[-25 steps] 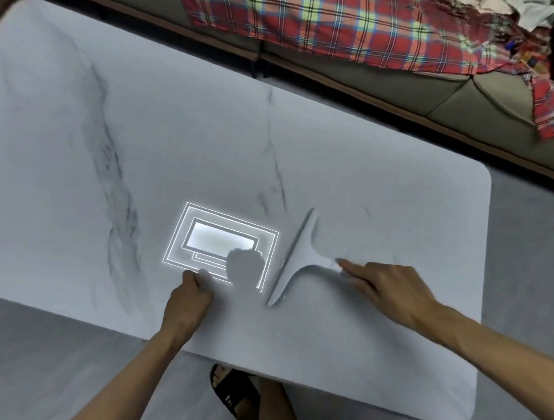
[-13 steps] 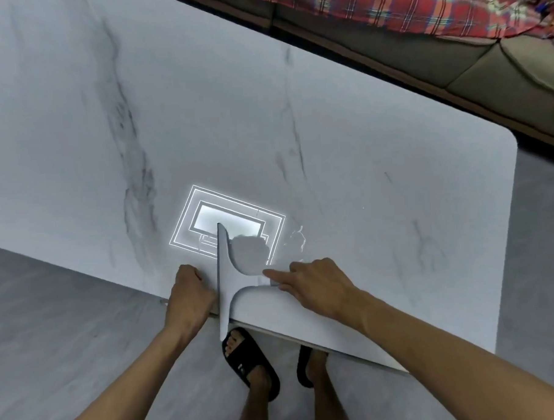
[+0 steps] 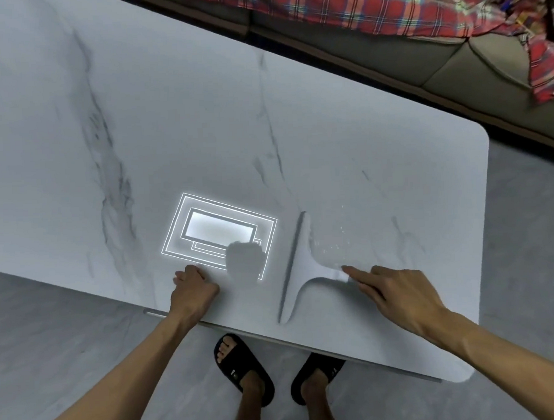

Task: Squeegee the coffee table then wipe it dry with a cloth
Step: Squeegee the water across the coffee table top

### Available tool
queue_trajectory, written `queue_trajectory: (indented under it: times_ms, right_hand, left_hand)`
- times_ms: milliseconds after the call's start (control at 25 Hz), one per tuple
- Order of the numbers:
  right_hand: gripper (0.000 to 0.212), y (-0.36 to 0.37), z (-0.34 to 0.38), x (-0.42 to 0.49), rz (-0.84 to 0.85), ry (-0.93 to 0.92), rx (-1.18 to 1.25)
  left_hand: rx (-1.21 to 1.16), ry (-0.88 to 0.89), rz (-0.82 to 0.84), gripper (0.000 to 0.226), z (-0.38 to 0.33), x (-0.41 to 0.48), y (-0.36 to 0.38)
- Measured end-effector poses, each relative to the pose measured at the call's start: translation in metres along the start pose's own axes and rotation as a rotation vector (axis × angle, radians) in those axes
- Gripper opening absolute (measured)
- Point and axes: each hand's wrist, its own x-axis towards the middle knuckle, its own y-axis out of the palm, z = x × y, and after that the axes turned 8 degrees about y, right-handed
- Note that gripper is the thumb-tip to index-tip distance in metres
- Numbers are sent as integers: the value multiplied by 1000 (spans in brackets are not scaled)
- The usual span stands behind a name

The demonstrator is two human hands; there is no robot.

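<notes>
Squeegee stage, judging by the wet patch; no cloth anywhere in view. Squeegee [image 3: 300, 266] down on the coffee table [image 3: 377, 135], close to the near edge, blade running roughly away from the body, lower tip almost at the rim. Pinched at the handle end by the right hand [image 3: 400, 299], index finger laid straight along the handle, thumb hidden beneath. Left hand [image 3: 193, 293] curled into a loose fist, knuckles resting on the top just inside the near edge, nothing visible inside it. Scatter of water drops [image 3: 334, 245] just right of the blade, on the handle side; bright lamp reflection [image 3: 219, 231] to its left. Sofa [image 3: 453, 65] with a plaid blanket [image 3: 356, 9] beyond the far edge; sandalled feet [image 3: 241, 367] directly below the near rim. Risks from here: with so light a fingertip hold, likely to lose blade pressure or let the blade twist, leaving streaks. Drops on the handle side, so liable to be left behind by any stroke pushed leftward. Water drawn toward the near rim bound to run off onto the floor [image 3: 51, 315] and feet, making a smooth surface slippery. Lower blade tip so near the edge: easy to overshoot and tip the tool off. Hard to judge remaining wetness on the glossy top; thin film possibly hidden by glare.
</notes>
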Motion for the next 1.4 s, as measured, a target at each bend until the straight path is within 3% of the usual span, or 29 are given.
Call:
queue_trajectory:
  times_ms: [120,240,320,440,720,960,1120,1240,1400]
  right_hand:
    - [33,20,60,36,13,-376,23]
    - [37,45,135,81,-49,-643,17]
    - [41,48,162,106,-69,-635,18]
    - [35,36,152,123,-104,-450,17]
    - [40,20,-6,61,13,41,59]
    - [42,23,-108,-30,-14,246,-17]
    - [40,14,-82,-31,29,136,67]
    - [39,34,-16,-11,56,-116,135]
    - [46,76,58,2,22,-442,33]
  left_hand:
    - [-87,12,-158,19,1,-7,-13]
    - [-122,-8,-349,12,6,-11,-25]
    - [-103,10,-373,13,11,-11,-30]
    - [-69,29,-348,14,13,-10,-27]
    - [27,157,-121,15,-18,-13,25]
    - [93,241,-61,13,-52,-29,75]
    - [45,158,-202,10,-50,-41,80]
    - [36,69,-315,21,-37,-49,75]
    - [0,13,-328,9,-14,-60,75]
